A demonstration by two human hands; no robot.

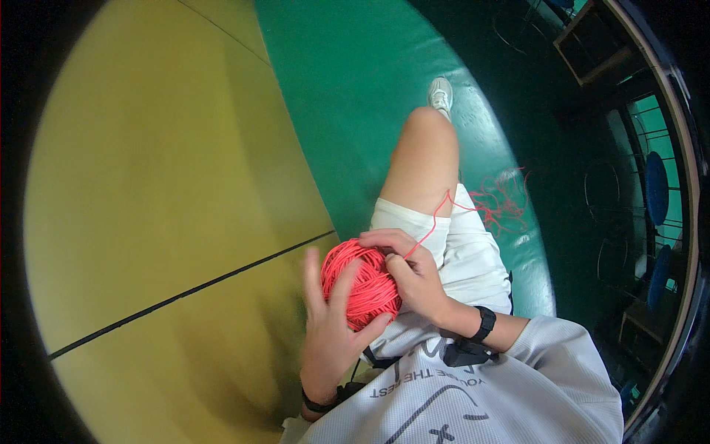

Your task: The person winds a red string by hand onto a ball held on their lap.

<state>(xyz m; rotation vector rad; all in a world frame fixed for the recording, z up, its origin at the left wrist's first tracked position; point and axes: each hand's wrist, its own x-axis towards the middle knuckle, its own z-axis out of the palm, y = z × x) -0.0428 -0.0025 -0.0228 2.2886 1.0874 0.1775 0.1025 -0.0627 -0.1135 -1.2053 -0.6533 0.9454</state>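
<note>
Over my lap, a ball of red cord (373,296) sits between my two hands. My left hand (330,337) cradles it from the left and below; its fingers curve round the side, somewhat apart and smeared by motion. On the upper right of the ball rests my right hand (419,283), with the thumb bent in against the forefinger. A single strand (427,235) runs from this hand up across my thigh. It leads into a loose tangle of red cord (497,207) to the right of my leg.
A yellow surface (148,177) with a dark seam (192,290) spreads on the left. Green flooring (333,81) lies ahead, with my white shoe (440,95) on it. At the far right are blue round stools (656,189) and a box-like wooden piece (594,43).
</note>
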